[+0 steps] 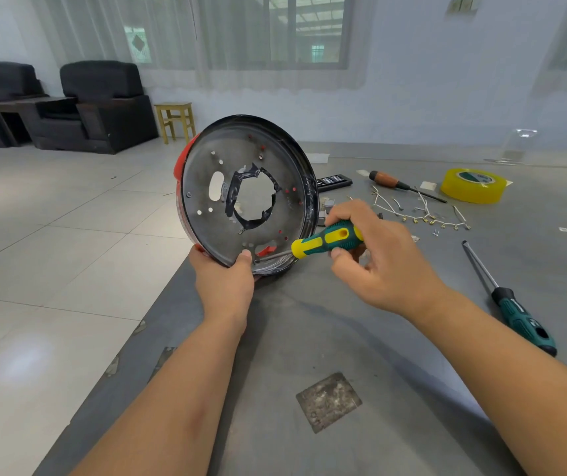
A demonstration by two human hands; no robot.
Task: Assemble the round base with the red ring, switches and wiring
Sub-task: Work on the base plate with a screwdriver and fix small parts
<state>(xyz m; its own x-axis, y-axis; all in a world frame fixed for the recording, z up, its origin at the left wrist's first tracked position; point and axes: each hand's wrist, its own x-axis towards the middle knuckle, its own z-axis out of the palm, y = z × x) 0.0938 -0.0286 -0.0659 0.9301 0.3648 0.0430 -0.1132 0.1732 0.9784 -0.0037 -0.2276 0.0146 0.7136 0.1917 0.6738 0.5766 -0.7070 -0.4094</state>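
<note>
Left hand [223,276] clamps the round base [247,194] upright at the table [309,338] edge; right hand [374,255] grips the screwdriver [326,238] — tip at the lower rim. Recommend keeping the shaft square, pressure steady.

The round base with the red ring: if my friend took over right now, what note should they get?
Left hand: grips the round base by its lower rim, holding it tilted on edge at the table's corner.
Right hand: holds the yellow-green screwdriver, tip at a spot just inside the lower rim.
Red ring: already behind the base, showing at its left edge.
Wiring: loose on the table to the right, with small grey parts beside the base.
Spare: green screwdriver, brown-handled screwdriver, yellow tape.
Left: finish this fastening, then fit the wiring.
</note>
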